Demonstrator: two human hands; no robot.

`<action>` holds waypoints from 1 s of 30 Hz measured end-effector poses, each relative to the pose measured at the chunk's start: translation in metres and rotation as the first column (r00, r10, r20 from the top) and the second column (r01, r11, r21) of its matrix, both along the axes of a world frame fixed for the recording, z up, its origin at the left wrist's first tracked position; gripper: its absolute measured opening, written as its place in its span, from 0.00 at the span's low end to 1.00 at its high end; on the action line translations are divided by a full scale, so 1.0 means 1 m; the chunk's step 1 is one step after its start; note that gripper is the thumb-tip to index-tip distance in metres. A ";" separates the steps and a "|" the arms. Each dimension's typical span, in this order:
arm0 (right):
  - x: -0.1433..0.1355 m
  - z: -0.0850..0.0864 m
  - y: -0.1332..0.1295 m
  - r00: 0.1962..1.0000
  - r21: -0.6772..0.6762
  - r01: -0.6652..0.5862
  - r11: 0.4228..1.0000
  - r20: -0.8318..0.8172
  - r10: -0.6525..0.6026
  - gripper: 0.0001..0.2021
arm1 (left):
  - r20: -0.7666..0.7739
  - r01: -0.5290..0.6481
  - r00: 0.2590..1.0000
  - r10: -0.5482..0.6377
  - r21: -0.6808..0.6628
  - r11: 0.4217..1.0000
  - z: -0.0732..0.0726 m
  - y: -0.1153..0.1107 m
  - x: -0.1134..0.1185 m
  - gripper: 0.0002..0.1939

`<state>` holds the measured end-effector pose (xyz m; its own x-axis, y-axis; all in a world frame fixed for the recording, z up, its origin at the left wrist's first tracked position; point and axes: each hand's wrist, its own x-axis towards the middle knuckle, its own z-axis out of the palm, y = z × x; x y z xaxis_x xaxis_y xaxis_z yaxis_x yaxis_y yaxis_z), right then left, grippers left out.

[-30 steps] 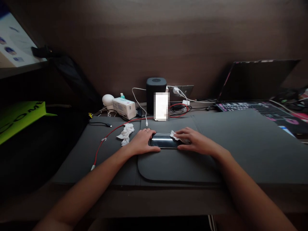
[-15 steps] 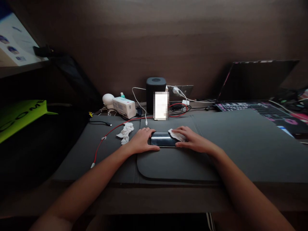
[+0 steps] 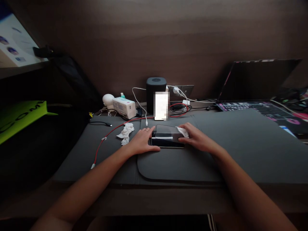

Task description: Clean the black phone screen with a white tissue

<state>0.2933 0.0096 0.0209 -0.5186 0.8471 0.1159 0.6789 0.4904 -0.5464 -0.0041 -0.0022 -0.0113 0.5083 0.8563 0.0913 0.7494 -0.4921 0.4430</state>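
Observation:
A dark, glossy phone (image 3: 166,141) lies lengthwise on the grey mat, a bright streak of light reflected across it. A dark, see-through-looking outline rises above its far side; whether the phone is tilted or a thin sheet stands there, I cannot tell. My left hand (image 3: 141,140) holds the phone's left end, with the thumb along the near edge and the fingers at the far corner. In my right hand (image 3: 196,138) a crumpled white tissue (image 3: 183,132) is pinched beside the phone's right end. Another crumpled tissue (image 3: 126,133) rests left of my left hand.
Behind the phone stand a black speaker (image 3: 151,84) and a bright, blurred-out panel (image 3: 161,106). A white box (image 3: 124,107) and a white round object (image 3: 108,99) are back left. A red cable (image 3: 98,146) curves across the mat (image 3: 240,150). An open laptop (image 3: 260,81) stands at right.
My right hand with the tissue has shifted slightly right, baring more of the phone's right end. The dark outline now shows above the phone's far side. My left hand stays in place.

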 end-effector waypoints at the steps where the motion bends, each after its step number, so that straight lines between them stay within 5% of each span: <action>1: 0.001 0.002 0.001 1.000 0.056 0.011 0.998 -0.017 -0.010 0.16 | 0.001 0.000 1.000 0.000 0.002 1.000 0.000 0.000 0.000 0.52; 8: 0.019 0.004 0.010 0.986 0.406 0.155 0.901 -0.013 -0.164 0.09 | 0.001 0.005 1.000 -0.005 -0.002 1.000 0.003 -0.001 0.000 0.49; 15: 0.038 -0.002 0.013 0.975 0.274 -0.029 0.961 0.221 -0.033 0.13 | -0.013 0.027 1.000 -0.026 0.016 1.000 0.003 -0.001 -0.001 0.43; 19: 0.034 0.004 0.009 0.978 0.249 -0.033 0.968 0.207 -0.020 0.17 | 0.009 0.047 0.999 -0.048 0.031 0.998 0.002 0.001 -0.001 0.37; 23: 0.006 0.007 -0.001 0.999 0.328 0.024 0.945 0.034 -0.037 0.17 | 0.025 0.055 0.998 -0.056 0.027 0.998 0.002 0.003 -0.001 0.36; 30: -0.045 0.001 -0.020 0.990 0.202 -0.133 0.970 -0.015 0.139 0.11 | 0.038 0.087 0.995 -0.088 0.012 0.996 0.006 0.002 -0.003 0.36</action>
<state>0.2487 -0.0106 0.0223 -0.6210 0.7271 0.2926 0.5839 0.6782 -0.4462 -0.0074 0.0003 -0.0057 0.5771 0.8077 0.1207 0.6860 -0.5596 0.4651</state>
